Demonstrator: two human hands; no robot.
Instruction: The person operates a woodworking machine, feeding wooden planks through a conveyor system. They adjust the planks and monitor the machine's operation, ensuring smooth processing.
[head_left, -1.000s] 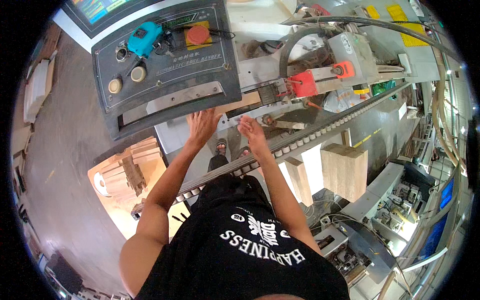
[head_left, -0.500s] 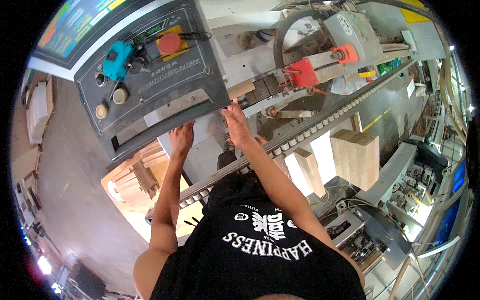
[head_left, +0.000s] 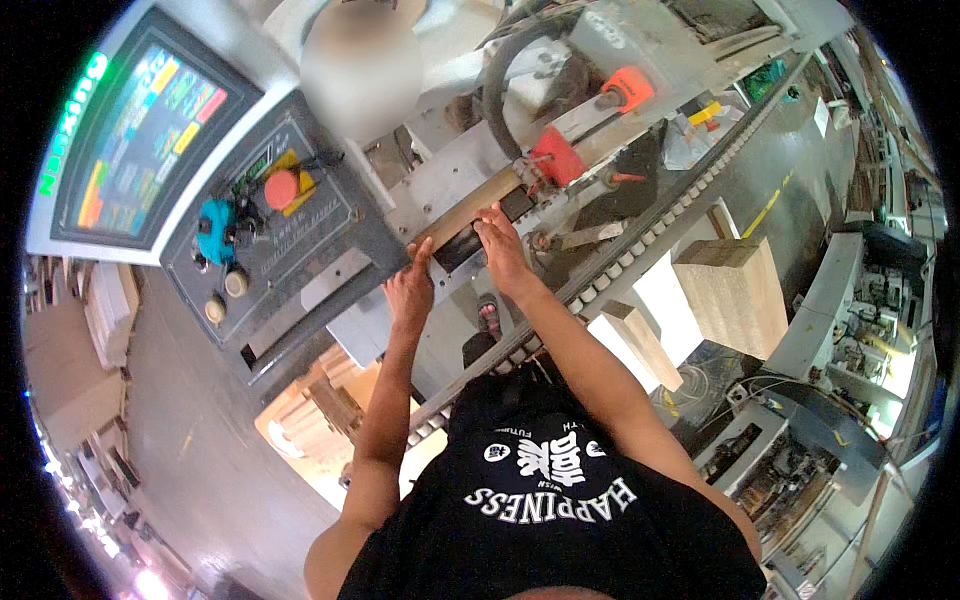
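Observation:
A long pale wooden strip [head_left: 468, 208] lies slanted in the grey machine's feed slot, beside a red guard block [head_left: 553, 155]. My left hand [head_left: 408, 292] grips the strip's near left end, one finger raised against it. My right hand [head_left: 502, 248] presses on the strip's middle, fingers over its edge by the dark opening. Both forearms reach up from my black printed shirt.
A grey control panel [head_left: 300, 250] with a red button [head_left: 280, 188], a teal knob [head_left: 213, 230] and a coloured screen [head_left: 135, 140] stands left of my hands. A roller rail [head_left: 640, 240] runs diagonally. Stacked wood blocks [head_left: 730, 295] sit right; cut pieces [head_left: 320, 410] lie below.
Both hands have moved from the rail edge near the panel up to the feed slot and taken hold of the wooden strip. The view has swung toward the panel.

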